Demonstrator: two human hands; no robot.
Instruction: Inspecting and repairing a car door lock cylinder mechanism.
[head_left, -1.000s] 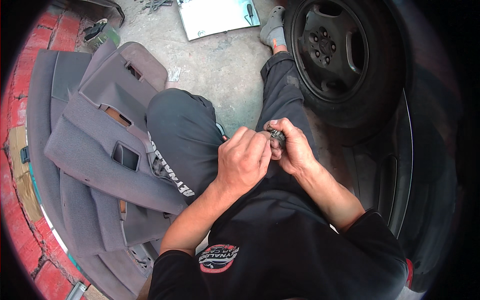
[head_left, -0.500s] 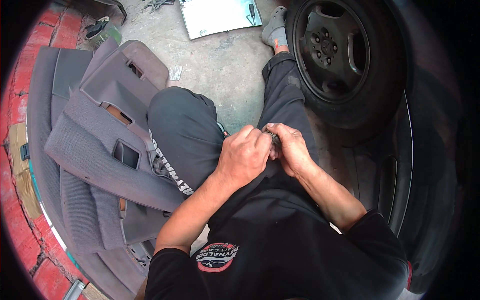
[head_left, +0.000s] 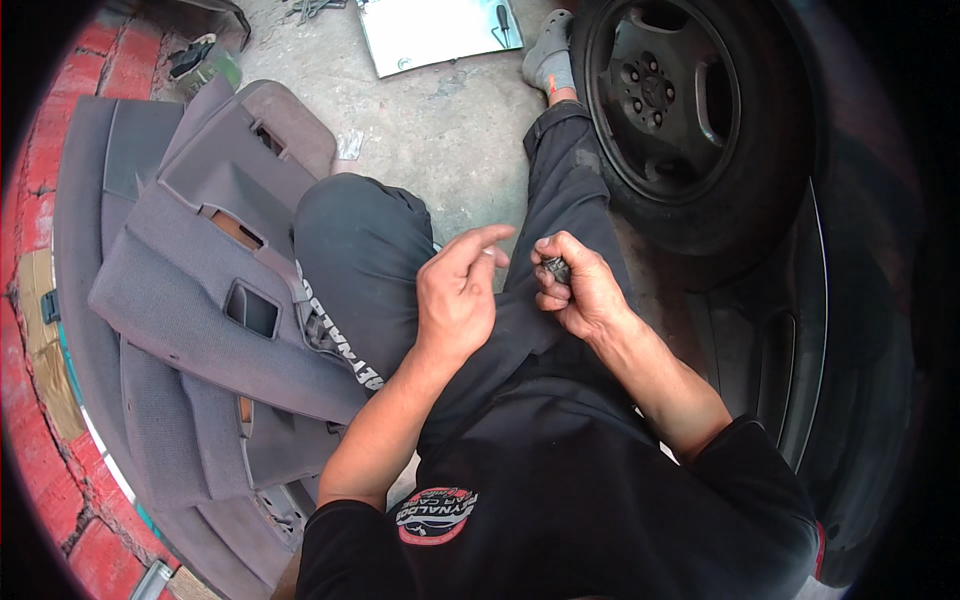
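Lump of dark, rough, metallic-looking material, small and rounded, sits in the right hand, above the lap; its exact kind is too hidden to tell. The right hand's fingers curl around it, thumb along the top. To its left, the left hand is raised, fingers loosely bent and parted, tips pointing toward the lump but not touching it.

Both hands are over dark cloth trousers, with a black shirt nearer. Left of the bent left knee, grey trim panels of woven fabric and smooth plastic lie stacked, their long edges curving beside a rough red brick wall. On the right, close to the outstretched leg, stands a round wheel with a black rubber tyre. Between the legs, gritty concrete floor opens out as far as a flat white sheet bearing a screwdriver.

Half a second earlier the hands were pressed together over the lump; now a gap separates them.
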